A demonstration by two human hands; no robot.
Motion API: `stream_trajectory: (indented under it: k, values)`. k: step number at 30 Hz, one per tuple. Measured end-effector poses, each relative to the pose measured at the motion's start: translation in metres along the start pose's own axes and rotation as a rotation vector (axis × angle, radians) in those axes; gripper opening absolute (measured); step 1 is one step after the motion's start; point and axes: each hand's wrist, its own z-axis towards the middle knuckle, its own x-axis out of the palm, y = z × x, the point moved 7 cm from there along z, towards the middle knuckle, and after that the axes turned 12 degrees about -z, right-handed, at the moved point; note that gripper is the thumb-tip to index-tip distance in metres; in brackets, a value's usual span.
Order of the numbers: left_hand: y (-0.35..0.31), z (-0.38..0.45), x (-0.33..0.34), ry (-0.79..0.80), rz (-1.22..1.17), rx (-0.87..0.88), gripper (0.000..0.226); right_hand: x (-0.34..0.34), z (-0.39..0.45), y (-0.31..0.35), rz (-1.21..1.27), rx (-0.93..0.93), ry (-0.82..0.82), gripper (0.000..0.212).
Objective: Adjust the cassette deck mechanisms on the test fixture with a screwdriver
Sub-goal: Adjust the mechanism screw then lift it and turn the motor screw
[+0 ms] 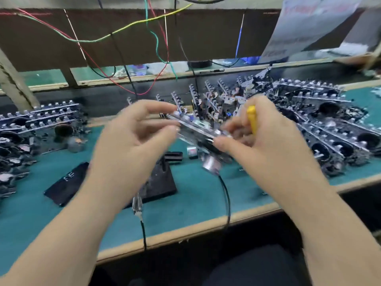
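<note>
**Green bench, one deck held between two hands**

Green matting covers the bench [195,203], edged in pale wood, with a brown backboard [123,34] behind and coloured wires [156,44] draped across it.

Fingers first: the left hand [132,139] curls its thumb and fingertips onto the left end of a deck [198,129], while the right hand [266,139] pinches the right end between thumb and forefinger and keeps a yellow screwdriver [252,118] tucked under its other fingers (the blade is hidden). Both are blurred.

The deck is a flat, silvery metal mechanism, tilted, held above the bench over a dark fixture [160,180]. A black cable [226,199] hangs from a small metal part beneath it.

Further out, more decks are stacked left [39,118] and right [329,124].
</note>
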Motion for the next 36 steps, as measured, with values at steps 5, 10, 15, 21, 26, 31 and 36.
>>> stream_trajectory:
  k: [5, 10, 15, 21, 26, 31, 36]
  values:
    - [0.024, -0.008, 0.097, 0.336, 0.313, 0.056, 0.031, 0.004, -0.039, -0.056, -0.353, 0.199, 0.056, 0.042]
    - [0.068, -0.042, 0.121, 0.333, 0.37, -0.102, 0.051, 0.009, -0.047, -0.077, -0.357, 0.205, -0.021, 0.031]
    - [0.086, -0.042, 0.138, 0.351, 0.148, -0.294, 0.044, 0.025, -0.028, -0.076, -0.392, 0.164, -0.041, 0.035]
    - [0.101, -0.032, 0.134, 0.289, 0.121, -0.333, 0.061, 0.027, -0.023, -0.077, -0.381, 0.159, -0.035, 0.035]
    - [0.094, -0.043, 0.132, 0.392, 0.05, -0.32, 0.068, 0.021, -0.039, -0.042, -0.373, -0.005, -0.189, 0.037]
    - [0.056, -0.05, 0.087, 0.419, 0.222, -0.054, 0.059, 0.028, -0.038, -0.045, -0.176, -0.139, -0.247, 0.025]
    - [0.021, -0.036, -0.063, -0.033, 0.361, 0.094, 0.026, 0.067, -0.034, -0.071, -0.127, -0.103, 0.035, 0.035]
